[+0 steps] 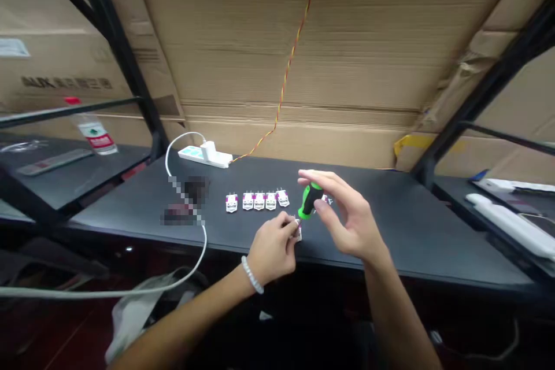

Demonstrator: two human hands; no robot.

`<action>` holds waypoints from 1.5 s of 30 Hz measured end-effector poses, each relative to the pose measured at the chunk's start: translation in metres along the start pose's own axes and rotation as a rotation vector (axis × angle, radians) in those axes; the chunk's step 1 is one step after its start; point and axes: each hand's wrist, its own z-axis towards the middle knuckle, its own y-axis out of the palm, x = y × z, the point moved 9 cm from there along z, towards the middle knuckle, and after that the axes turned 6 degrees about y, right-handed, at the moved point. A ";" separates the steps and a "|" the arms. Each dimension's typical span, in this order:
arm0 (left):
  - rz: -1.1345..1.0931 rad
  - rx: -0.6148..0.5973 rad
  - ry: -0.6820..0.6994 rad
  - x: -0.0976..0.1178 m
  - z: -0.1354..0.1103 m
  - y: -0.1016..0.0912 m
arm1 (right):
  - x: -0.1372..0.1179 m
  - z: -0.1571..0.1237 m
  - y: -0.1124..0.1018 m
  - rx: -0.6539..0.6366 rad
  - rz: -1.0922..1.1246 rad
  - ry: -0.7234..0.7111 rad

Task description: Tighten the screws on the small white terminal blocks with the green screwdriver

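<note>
In the head view, pinching a white-and-purple electrical component [299, 236] near the front edge of the worktop [416, 237] with the left hand [273, 243]; gripping the green-and-black screwdriver [310, 199] loosely with the right hand [356, 224]. Could slip into the left hand if tilted, or twist the component free if pinched weakly.

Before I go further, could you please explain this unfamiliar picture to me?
There is no machine here: one person works bare-handed, seen from a camera worn on that person's head, looking forward and down. The left hand holds a small white-and-purple piece near the front edge of the flat black table; the right hand holds a green-and-black screwdriver, pointing down to that piece. Five similar pieces lie beyond the left hand, and a white, oblong power strip lies at the back.
</note>
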 end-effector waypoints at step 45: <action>0.015 0.005 -0.026 -0.001 0.001 -0.001 | -0.007 0.007 0.000 0.106 -0.197 -0.053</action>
